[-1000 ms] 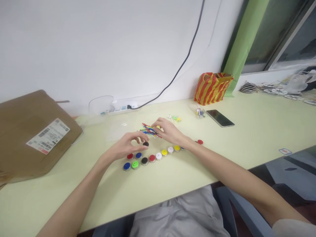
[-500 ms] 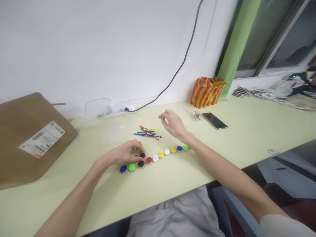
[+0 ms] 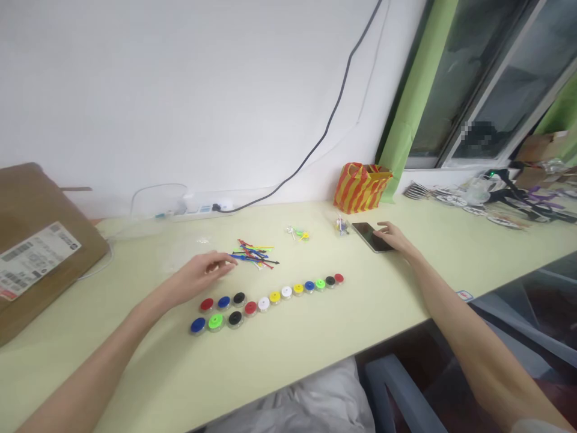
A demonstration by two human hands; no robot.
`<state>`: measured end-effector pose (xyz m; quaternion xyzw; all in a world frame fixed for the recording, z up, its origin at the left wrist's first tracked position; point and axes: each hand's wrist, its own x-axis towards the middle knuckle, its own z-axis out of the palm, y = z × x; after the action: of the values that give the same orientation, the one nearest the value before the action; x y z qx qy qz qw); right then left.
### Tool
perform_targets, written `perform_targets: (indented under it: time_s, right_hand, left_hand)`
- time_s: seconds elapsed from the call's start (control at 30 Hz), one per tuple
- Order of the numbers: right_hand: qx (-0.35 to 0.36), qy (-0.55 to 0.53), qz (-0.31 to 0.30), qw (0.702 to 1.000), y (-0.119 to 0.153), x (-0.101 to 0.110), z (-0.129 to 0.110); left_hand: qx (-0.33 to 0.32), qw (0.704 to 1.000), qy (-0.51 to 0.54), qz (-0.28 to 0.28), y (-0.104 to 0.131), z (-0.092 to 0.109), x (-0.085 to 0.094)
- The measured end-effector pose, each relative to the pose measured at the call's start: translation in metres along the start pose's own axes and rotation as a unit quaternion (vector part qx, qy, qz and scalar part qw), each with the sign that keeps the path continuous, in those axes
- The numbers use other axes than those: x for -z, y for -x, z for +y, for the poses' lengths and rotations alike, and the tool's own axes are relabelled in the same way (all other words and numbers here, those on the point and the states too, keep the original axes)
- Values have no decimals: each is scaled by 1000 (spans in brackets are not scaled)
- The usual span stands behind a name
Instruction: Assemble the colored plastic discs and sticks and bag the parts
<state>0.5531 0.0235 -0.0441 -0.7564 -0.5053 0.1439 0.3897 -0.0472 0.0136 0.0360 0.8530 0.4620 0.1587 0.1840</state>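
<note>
Round capped pieces in several colours form a long slanting row on the pale table (image 3: 288, 337), from a blue one (image 3: 198, 326) to a red one (image 3: 339, 278). Behind its left end sit a red (image 3: 207, 305), a blue (image 3: 224, 302) and a black piece (image 3: 238, 297). Just above these hovers my left hand (image 3: 205, 275), fingers apart and holding nothing, close to a pile of coloured arrow-shaped sticks (image 3: 255, 254). My right hand (image 3: 393, 236) rests over the dark phone (image 3: 369, 234) with its fingers spread. Small white, green and yellow parts (image 3: 298, 233) lie between the hands.
A brown package (image 3: 40, 240) stands at the left. Against the wall are a power strip (image 3: 202, 207) and a striped bag (image 3: 362, 187). A small clear packet (image 3: 341, 226) lies beside the phone. Striped discs (image 3: 417, 191) and a chair (image 3: 396, 385) are at the right.
My left hand has left the black piece and moved back. My right hand has moved right to the phone. The view has shifted, showing the row's right end and the small coloured parts.
</note>
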Motion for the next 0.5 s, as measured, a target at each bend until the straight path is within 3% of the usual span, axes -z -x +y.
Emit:
perform_targets:
  time_s: [0.13, 0.27, 0.5]
  right_hand:
    - [-2, -38, -2, 999, -4, -4, 5]
    - [-2, -55, 4, 998, -3, -6, 4]
    - [-26, -60, 21, 998, -1, -3, 1]
  left_hand:
    - [31, 989, -99, 107, -5, -30, 1]
    - [66, 981, -118, 137, -4, -46, 3]
    - [74, 977, -122, 157, -5, -57, 4]
